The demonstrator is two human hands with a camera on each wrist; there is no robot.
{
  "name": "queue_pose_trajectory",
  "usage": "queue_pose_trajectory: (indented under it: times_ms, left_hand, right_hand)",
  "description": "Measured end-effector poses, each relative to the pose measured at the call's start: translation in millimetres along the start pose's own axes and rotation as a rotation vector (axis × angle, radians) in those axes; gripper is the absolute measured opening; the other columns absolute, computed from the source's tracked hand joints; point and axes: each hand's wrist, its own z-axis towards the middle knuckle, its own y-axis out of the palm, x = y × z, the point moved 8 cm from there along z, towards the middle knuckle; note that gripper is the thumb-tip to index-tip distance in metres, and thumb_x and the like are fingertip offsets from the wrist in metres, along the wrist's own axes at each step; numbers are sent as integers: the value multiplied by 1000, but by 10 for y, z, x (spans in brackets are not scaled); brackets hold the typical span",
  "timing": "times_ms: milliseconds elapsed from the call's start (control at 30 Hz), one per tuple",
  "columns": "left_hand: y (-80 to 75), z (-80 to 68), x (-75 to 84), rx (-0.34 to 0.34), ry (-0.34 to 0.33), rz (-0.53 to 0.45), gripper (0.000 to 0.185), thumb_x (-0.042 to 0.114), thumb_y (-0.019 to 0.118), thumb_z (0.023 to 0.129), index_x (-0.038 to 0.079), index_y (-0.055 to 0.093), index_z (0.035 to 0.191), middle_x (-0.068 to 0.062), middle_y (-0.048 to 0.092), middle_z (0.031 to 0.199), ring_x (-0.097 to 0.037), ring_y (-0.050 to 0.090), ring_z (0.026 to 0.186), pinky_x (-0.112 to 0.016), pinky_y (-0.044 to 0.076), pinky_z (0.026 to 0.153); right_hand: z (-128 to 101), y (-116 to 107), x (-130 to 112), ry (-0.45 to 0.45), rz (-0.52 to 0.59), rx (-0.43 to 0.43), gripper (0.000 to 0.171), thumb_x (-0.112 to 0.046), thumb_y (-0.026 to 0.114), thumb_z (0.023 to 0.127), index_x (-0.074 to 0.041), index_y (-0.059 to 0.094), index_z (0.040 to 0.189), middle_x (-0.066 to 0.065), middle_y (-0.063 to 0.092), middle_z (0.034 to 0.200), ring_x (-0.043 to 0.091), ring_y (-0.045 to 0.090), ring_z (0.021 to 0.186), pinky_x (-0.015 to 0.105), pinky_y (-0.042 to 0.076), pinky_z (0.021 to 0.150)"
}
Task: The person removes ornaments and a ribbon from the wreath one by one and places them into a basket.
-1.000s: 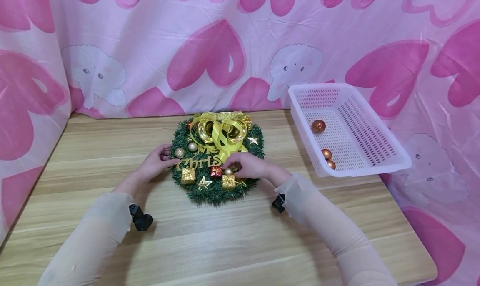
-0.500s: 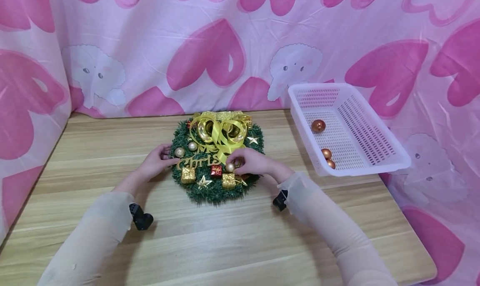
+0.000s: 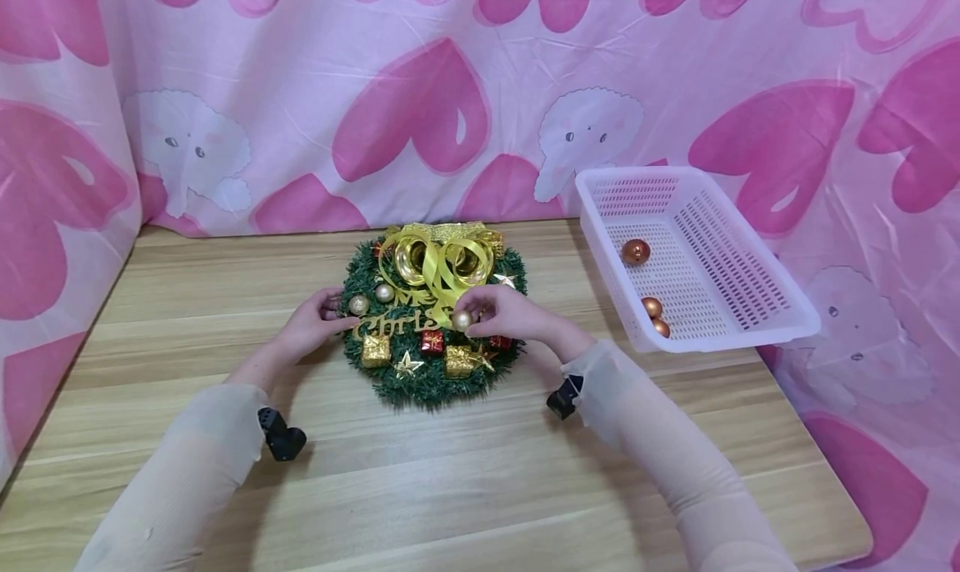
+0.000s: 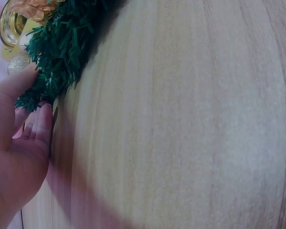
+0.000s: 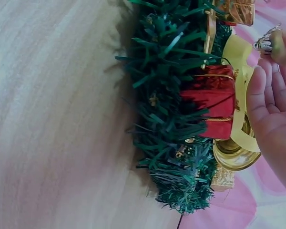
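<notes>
Green tinsel wreath (image 3: 431, 363) lies flat on the wooden counter (image 3: 465, 472), centre of the head view, dressed with a yellow ribbon bow (image 3: 438, 263), gold lettering, small gift boxes and stars.

Right hand (image 3: 506, 315): fingers curled, tips pinching a small gold bauble (image 3: 461, 319) just above the wreath's right-of-centre face. In the right wrist view the bauble's silver cap (image 5: 263, 45) shows at the upper right, with a red gift box (image 5: 210, 100) on the greenery beside the palm. Whether a thread or wire ties the bauble to the wreath cannot be told from these views; it looks lifted clear, but that is a guess.

Left hand (image 3: 311, 326): at the wreath's left edge, thumb on the greenery, fingers loosely bent against the counter and gripping nothing (left wrist view, left edge), apparently steadying it.

White perforated basket (image 3: 750, 322) sits tilted on the counter's right edge, well apart from the wreath, holding three copper baubles (image 3: 636, 251).

Risks, as judged:
- Pinch is by fingertips only on a smooth round bauble, so it could slip and roll off the counter.
- If a tie remains, pulling would drag the wreath or tear loose neighbouring ornaments.
- The basket's tilted perch means a knock could tip it.
</notes>
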Motion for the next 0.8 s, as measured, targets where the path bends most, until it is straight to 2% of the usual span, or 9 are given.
queue_pose_trajectory:
  times_ms: [200,567,800]
  left_hand:
    - [-7,4,-1,1,-1,8,76,23,64,87,-3,21,145,-23,42,128,-24,42,104,-16,44,75]
    - [-8,11,-4,-2,7,15,76,24,64,88,-5,22,144,-25,42,129,-25,43,104,-16,42,77]
    - [-6,11,-2,2,8,14,76,23,64,88,-5,22,144,-24,43,127,-23,43,101,-16,44,74]
  right_hand:
    - [-24,-75,-56,0,28,33,31,-4,71,77,-3,61,106,10,64,102,17,58,92,27,52,82]
    - [-81,-263,-164,-20,97,88,34,-1,71,76,1,59,108,12,63,100,18,59,87,27,53,78]
    - [-118,-369,-196,-15,137,98,33,1,69,77,2,58,109,10,60,99,18,58,88,27,53,79]
